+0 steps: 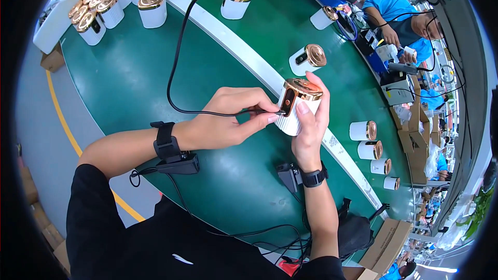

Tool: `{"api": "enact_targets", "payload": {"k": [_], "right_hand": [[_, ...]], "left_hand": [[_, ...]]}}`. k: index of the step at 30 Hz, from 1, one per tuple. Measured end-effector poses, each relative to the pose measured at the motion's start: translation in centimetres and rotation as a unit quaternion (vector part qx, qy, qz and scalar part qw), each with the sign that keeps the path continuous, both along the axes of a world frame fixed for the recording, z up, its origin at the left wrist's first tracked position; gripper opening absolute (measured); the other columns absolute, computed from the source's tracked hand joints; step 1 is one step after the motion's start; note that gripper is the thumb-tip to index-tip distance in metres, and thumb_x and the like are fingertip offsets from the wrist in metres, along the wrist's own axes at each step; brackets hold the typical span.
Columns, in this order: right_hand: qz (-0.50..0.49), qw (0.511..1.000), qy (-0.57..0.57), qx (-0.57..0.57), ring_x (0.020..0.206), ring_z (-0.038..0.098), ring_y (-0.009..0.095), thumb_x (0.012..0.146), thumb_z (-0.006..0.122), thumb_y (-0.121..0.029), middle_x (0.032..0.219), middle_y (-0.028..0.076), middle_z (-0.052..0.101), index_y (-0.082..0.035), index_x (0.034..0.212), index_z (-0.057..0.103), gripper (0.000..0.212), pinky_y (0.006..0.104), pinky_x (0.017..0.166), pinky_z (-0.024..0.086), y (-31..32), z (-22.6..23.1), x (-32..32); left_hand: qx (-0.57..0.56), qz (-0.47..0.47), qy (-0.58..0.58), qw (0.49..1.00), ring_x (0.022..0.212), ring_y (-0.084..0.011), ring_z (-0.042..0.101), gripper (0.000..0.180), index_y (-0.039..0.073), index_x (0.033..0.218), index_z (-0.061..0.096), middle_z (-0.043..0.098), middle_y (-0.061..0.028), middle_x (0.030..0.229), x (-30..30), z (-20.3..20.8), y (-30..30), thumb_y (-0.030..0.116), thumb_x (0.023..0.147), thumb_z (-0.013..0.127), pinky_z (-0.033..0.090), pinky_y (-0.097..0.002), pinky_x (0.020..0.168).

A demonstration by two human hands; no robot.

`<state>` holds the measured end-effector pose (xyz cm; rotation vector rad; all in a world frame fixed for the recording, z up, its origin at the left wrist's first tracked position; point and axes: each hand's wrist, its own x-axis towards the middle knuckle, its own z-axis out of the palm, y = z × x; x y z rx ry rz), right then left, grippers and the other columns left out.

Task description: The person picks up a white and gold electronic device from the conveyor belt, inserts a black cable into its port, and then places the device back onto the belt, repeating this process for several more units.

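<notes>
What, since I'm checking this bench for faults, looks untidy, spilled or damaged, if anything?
Only the black cables by the right forearm: they lie loosely tangled, which looks untidy. No spill shows, and the held white-and-gold canister has no visible damage.

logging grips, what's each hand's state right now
Left hand: closed, fingers pinching the black cable near its end.
Right hand: closed around a gold-topped white ribbed device.

Left hand [223,123] with cable [205,113] at white device [291,98]
</notes>
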<state>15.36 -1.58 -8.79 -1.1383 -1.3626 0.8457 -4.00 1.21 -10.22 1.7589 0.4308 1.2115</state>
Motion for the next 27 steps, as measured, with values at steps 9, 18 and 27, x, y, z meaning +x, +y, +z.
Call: {"api": "enact_targets", "payload": {"k": [9,18,27], "right_hand": [[-0.002,0.997,-0.008,-0.073,0.104,0.058,0.018,0.092,0.067,-0.027,0.117,0.013,0.058,-0.003,0.138,0.039,0.059,0.0307,0.088,0.049,0.3,0.4,-1.1],[0.010,0.991,-0.003,-0.135,0.099,0.058,0.016,0.091,0.069,-0.027,0.109,0.011,0.060,-0.004,0.134,0.040,0.057,0.0300,0.087,0.049,1.1,0.1,0.2],[-0.281,0.936,-0.208,-0.042,0.095,0.060,0.019,0.085,0.076,-0.024,0.106,0.013,0.059,-0.001,0.110,0.050,0.043,0.0333,0.079,0.050,2.4,3.9,15.0]], "left_hand": [[-0.071,-0.019,0.045,0.996,0.072,-0.0161,0.068,0.010,-0.005,0.097,0.065,0.069,-0.0133,0.088,0.2,-1.1,1.0,-0.005,0.087,0.067,0.054,-0.0256,0.063],[-0.171,-0.041,0.012,0.984,0.068,-0.0123,0.065,0.004,-0.004,0.091,0.065,0.068,-0.0087,0.080,1.3,-1.9,1.4,-0.001,0.089,0.066,0.052,-0.0249,0.059],[-0.189,-0.100,0.029,0.976,0.075,-0.0114,0.066,0.008,-0.002,0.100,0.065,0.069,-0.0095,0.091,1.4,-1.2,1.3,0.000,0.093,0.062,0.053,-0.0232,0.060]]}}
